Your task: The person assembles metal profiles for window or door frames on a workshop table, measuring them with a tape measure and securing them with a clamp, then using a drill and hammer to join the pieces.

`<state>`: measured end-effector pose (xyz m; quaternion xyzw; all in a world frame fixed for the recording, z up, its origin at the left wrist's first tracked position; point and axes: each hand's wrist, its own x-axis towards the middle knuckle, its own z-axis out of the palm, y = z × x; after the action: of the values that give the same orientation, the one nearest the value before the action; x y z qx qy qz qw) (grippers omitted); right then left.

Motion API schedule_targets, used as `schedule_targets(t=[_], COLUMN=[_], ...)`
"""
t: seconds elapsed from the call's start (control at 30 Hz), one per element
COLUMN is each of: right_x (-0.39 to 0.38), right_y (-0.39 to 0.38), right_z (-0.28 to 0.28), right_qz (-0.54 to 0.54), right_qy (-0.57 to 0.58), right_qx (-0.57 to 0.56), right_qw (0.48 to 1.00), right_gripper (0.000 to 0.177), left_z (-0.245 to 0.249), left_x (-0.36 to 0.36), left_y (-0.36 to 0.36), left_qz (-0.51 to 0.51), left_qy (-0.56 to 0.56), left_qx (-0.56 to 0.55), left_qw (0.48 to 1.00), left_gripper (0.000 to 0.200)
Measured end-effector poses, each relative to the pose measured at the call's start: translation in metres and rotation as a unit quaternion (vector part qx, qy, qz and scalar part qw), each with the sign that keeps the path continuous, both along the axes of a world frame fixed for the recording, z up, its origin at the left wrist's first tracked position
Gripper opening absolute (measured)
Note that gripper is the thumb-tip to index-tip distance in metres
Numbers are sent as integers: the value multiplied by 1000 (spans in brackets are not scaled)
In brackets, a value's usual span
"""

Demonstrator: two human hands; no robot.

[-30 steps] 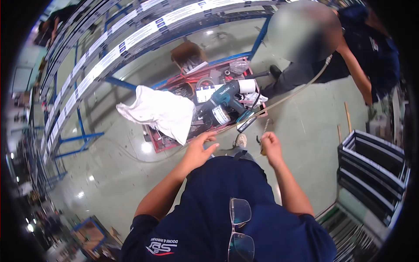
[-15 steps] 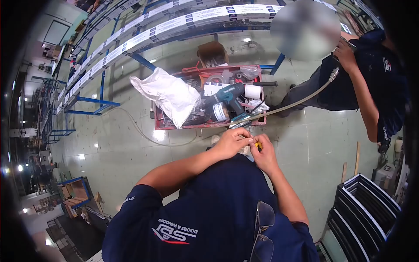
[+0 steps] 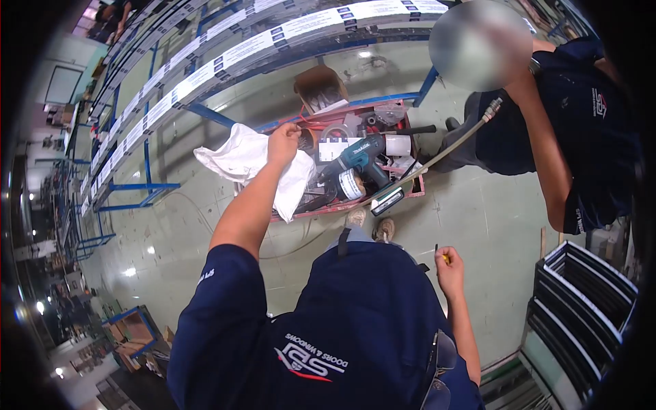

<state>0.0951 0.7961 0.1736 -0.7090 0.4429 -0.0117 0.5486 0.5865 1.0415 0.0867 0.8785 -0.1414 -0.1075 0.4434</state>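
Observation:
My left hand (image 3: 283, 143) reaches over the red toolbox (image 3: 415, 188), at the edge of a white sack (image 3: 249, 154) draped over its left side. Its fingers are bent together; what they hold, if anything, I cannot make out. Low on the right, beside my body, my right hand (image 3: 449, 270) is closed around a small yellow-handled tool (image 3: 446, 259) with a thin dark tip pointing up. A teal Makita drill (image 3: 362, 152) lies across the tools in the box, near a white roll (image 3: 398, 144) and a tub with a white label (image 3: 351, 184).
A co-worker (image 3: 540, 130) stands at the right, with an air hose (image 3: 451, 150) running down toward the toolbox. Behind the box are a cardboard box (image 3: 320, 87) and a blue rack (image 3: 212, 115) carrying long wrapped profiles (image 3: 307, 32). Black frames (image 3: 581, 301) stack at lower right.
My hands were together in front of me and are now apart. The left has gone up and left over the toolbox; the right has moved down and right with the yellow-handled tool.

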Motion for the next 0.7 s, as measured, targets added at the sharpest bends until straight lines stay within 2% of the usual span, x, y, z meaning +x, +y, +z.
schedule_targets(t=[0.07,0.1,0.13,0.2,0.3,0.4,0.53,0.6,0.67,0.7], right_x=[-31,-48,-65,-95,-127,-187,-190,-199,-192,-185], right_y=[3,7,11,22,49,78,108,116,113,105], right_z=[-26,-35,-43,-52,-49,-87,-67,-75,-71,-68], right_qz=[-84,-92,-127,-167,-271,-274,-247,-276,-201,-164], right_qy=[34,40,52,69,145,181,266,232,209,212], right_qx=[27,26,24,22,96,56,75,96,155,141], right_qw=[996,995,990,983,947,943,929,928,944,953], right_gripper=[13,13,14,15,16,15,13,13,13,13], left_z=[-20,-31,-33,-30,-34,-42,-44,-47,-17,-5], left_x=[24,32,34,35,38,43,46,46,24,13], left_y=[0,-1,-3,-8,-9,-5,7,16,21,22], left_qz=[-27,-45,-51,-109,-149,-149,-111,-81,-46,-17], left_qy=[-12,-3,3,-27,6,19,15,-22,-20,-22], left_qx=[50,69,68,144,190,180,134,95,71,38], left_qw=[998,997,996,983,970,972,985,992,996,999], left_gripper=[9,12,12,17,22,22,21,21,22,23])
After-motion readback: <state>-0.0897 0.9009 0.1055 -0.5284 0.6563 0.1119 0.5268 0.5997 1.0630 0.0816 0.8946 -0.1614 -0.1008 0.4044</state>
